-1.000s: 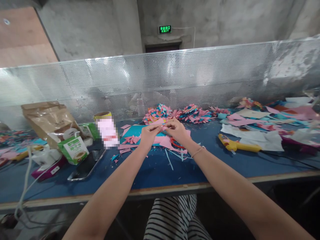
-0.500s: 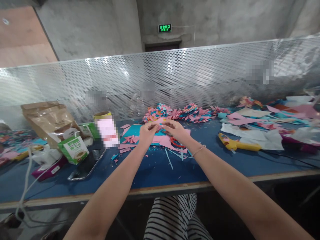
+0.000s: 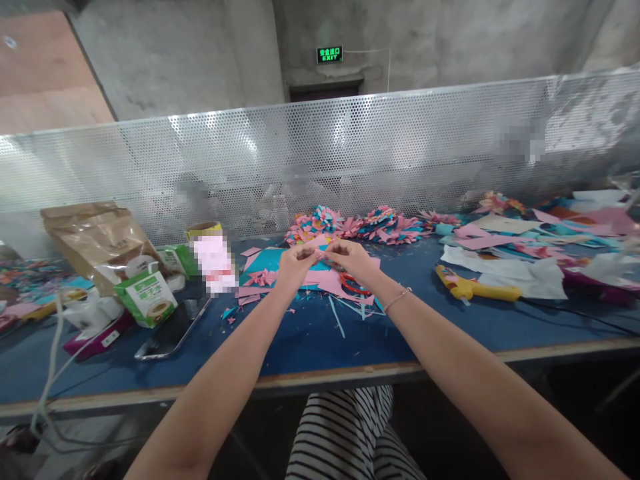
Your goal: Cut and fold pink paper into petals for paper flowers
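My left hand [image 3: 296, 267] and my right hand [image 3: 353, 261] meet over the middle of the table, fingertips pinched together. Between them is a small piece of pink paper [image 3: 321, 255], mostly covered by the fingers. Beneath the hands lie a teal sheet [image 3: 267, 261] and cut pink paper [image 3: 330, 283]. A folded pink paper flower [image 3: 262, 277] rests just left of my left hand. Red loops [image 3: 354, 286], like scissor handles, show partly below my right hand; the rest is hidden.
Fringed paper flowers [image 3: 387, 225] are heaped against a perforated metal screen [image 3: 250, 157]. A yellow glue gun [image 3: 475, 289] lies right, near paper scraps [image 3: 525, 273]. To the left are a phone [image 3: 173, 331], a green-white carton [image 3: 146, 293] and a brown bag [image 3: 97, 243].
Both hands stay in nearly the same place. The fingertips have shifted slightly around the small pink paper, and the blue bit seen between them earlier no longer shows.
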### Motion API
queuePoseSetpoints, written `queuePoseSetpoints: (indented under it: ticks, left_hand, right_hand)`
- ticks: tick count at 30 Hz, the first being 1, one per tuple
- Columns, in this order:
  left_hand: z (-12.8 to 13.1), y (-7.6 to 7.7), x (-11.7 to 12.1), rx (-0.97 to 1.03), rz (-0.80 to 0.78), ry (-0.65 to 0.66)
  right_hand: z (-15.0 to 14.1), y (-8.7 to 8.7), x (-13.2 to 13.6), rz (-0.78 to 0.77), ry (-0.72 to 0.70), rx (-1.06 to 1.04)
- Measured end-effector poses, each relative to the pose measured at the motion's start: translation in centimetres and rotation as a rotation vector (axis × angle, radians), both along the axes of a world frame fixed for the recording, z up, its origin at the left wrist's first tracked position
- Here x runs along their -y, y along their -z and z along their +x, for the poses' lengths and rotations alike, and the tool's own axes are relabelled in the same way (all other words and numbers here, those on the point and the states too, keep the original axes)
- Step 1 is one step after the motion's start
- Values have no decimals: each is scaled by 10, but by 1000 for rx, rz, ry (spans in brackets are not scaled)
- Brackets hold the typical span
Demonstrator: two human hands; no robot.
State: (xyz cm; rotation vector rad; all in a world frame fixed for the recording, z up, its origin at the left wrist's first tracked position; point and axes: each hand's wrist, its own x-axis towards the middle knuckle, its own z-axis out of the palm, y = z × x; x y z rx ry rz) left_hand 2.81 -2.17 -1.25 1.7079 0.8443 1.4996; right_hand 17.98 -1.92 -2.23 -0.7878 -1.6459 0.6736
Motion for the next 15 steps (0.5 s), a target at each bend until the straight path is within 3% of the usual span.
queuePoseSetpoints:
  ticks: [15]
  left_hand:
    - [1, -6, 6, -15, -53, -5]
  right_hand:
    - [-1, -4, 4, -46, -36, -50]
